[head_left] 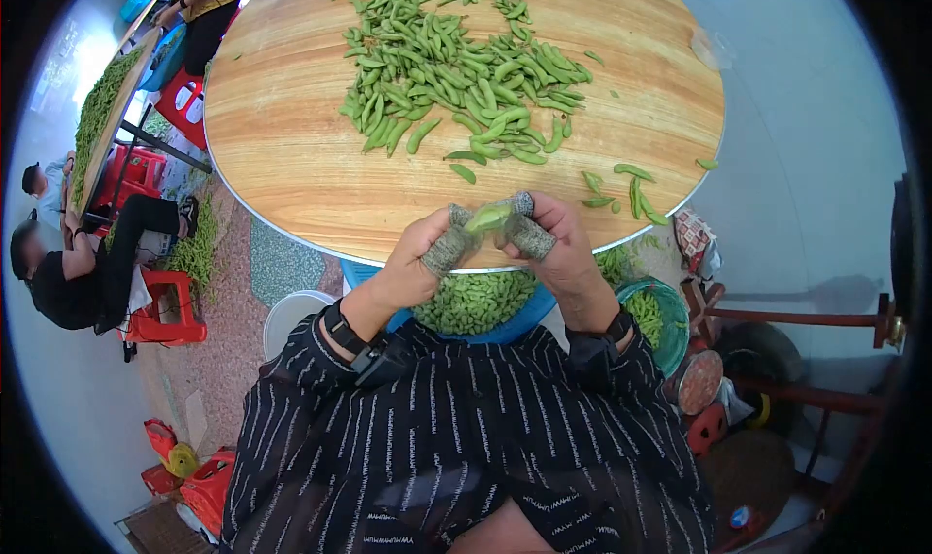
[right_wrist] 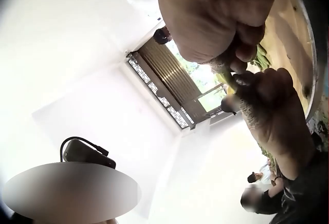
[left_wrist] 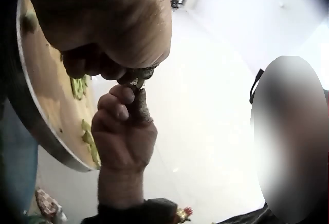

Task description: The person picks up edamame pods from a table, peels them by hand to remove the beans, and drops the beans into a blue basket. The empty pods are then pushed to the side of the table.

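Both hands meet over the near edge of the round wooden table (head_left: 291, 166), with a green pod (head_left: 492, 215) pinched between them. The left hand (head_left: 419, 255) grips the pod's left end and the right hand (head_left: 563, 248) its right end; patterned wraps cover thumbs and some fingertips. In the left wrist view the right hand (left_wrist: 123, 136) faces the left hand (left_wrist: 113, 23), thumb tips close together. The right wrist view shows the pod (right_wrist: 229, 80) between the left hand (right_wrist: 277, 116) and the right hand (right_wrist: 216, 18). A heap of pods (head_left: 437, 68) lies beyond the hands.
Below the hands, a blue basin (head_left: 524, 326) holds shelled beans (head_left: 476, 303). A green basket (head_left: 682, 345) with pods stands at the right, a white bucket (head_left: 282, 321) at the left. Loose pods (head_left: 636, 195) lie near the table's right edge. Other people sit at the far left.
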### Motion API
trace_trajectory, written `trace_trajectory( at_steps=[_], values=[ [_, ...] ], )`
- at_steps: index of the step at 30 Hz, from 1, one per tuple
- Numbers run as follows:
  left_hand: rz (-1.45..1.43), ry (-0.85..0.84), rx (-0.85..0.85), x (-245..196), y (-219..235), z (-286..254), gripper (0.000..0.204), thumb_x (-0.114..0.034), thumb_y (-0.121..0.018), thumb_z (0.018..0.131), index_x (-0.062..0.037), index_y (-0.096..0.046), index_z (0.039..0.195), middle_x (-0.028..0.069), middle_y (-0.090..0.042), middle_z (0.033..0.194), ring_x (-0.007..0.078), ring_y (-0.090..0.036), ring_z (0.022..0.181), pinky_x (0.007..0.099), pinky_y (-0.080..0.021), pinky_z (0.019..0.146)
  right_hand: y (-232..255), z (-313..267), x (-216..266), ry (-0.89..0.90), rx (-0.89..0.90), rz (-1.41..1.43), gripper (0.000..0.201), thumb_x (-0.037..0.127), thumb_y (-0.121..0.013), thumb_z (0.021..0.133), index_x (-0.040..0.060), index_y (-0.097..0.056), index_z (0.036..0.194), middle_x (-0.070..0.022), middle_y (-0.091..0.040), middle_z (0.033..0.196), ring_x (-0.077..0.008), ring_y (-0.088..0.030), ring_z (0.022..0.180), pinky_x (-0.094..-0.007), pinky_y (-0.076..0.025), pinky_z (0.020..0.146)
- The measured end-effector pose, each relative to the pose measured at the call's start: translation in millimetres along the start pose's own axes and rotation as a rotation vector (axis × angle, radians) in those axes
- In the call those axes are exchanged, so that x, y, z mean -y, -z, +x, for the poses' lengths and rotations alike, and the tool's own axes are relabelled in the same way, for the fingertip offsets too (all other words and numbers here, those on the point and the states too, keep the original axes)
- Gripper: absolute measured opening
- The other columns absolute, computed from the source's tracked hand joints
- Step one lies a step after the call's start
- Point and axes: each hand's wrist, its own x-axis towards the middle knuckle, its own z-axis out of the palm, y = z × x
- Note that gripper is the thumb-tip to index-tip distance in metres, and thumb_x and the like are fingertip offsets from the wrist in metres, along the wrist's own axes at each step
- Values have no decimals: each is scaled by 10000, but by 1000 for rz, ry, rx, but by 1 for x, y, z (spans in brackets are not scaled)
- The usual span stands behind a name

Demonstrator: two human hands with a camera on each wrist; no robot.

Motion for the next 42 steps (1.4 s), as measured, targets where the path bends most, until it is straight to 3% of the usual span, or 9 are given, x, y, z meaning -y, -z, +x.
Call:
trace_trajectory(
  at_steps=[5, 12, 14, 17, 24, 27, 35, 39, 42],
  values=[
    [-1091, 358, 68, 2, -10, 3, 358, -360, -417, 883, -8, -485, 894, -6, -362, 552, 95, -292, 452, 222, -250, 451, 10, 4, -9, 66, 63, 30, 139, 120, -561, 812, 19, -570, 905, -12, -578, 748, -40, -496, 614, -161, -393, 553],
    [-1139, 482, -74, 10, -13, 7, 335, -344, -412, 889, -19, -485, 848, 9, -368, 537, 119, -331, 443, 260, -288, 435, 15, 3, -7, 15, 47, 208, 132, 112, -550, 815, 16, -560, 905, -19, -580, 764, -38, -512, 615, -138, -405, 536],
    [68, 79, -201, -3, -11, 8, 254, -276, -505, 840, -27, -487, 789, 56, -443, 551, 183, -445, 467, 311, -353, 449, 8, -2, 1, -72, 4, 227, 131, 104, -542, 819, 19, -555, 918, -17, -579, 772, -33, -515, 616, -128, -403, 523],
    [718, -264, -201, 1, -4, 11, 198, -205, -589, 748, -31, -498, 767, 106, -509, 603, 262, -530, 541, 350, -402, 485, 2, -7, 8, -187, -55, 235, 133, 88, -525, 825, 24, -547, 939, -13, -576, 786, -24, -521, 622, -109, -395, 497],
    [911, -337, -167, 6, -5, 11, 200, -156, -611, 683, -35, -516, 810, 120, -525, 616, 309, -535, 573, 363, -413, 487, -6, -7, 3, -246, -116, 227, 128, 49, -507, 815, 36, -550, 934, 6, -564, 774, -9, -498, 599, -112, -382, 476],
    [740, -336, -177, 6, -10, 11, 175, -179, -599, 725, -35, -519, 786, 98, -494, 574, 245, -503, 499, 343, -395, 466, -10, -6, 3, -208, -119, 144, 139, 19, -515, 794, 28, -559, 925, 4, -561, 770, -21, -486, 600, -140, -384, 509],
    [-706, 560, -279, 3, -11, 11, 368, -338, -391, 905, -50, -499, 703, -25, -387, 530, 70, -305, 428, 203, -226, 400, 0, 2, -20, 232, -40, -507, 143, 55, -571, 789, 10, -562, 924, 4, -557, 760, -61, -490, 641, -188, -386, 565],
    [-684, 616, -218, -1, -4, 15, 369, -350, -394, 902, -64, -487, 687, -28, -359, 527, 64, -276, 427, 214, -209, 393, 2, 1, -16, 393, -1, -928, 147, 30, -545, 799, -13, -554, 940, 3, -559, 777, -85, -505, 688, -214, -409, 607],
    [-783, 567, -65, -3, -3, 15, 317, -318, -430, 892, -51, -512, 743, -27, -394, 544, 63, -310, 429, 207, -225, 393, -7, 0, -11, 167, -115, -567, 113, 38, -543, 802, 1, -562, 907, 9, -549, 747, -66, -486, 650, -202, -388, 560]
  ],
)
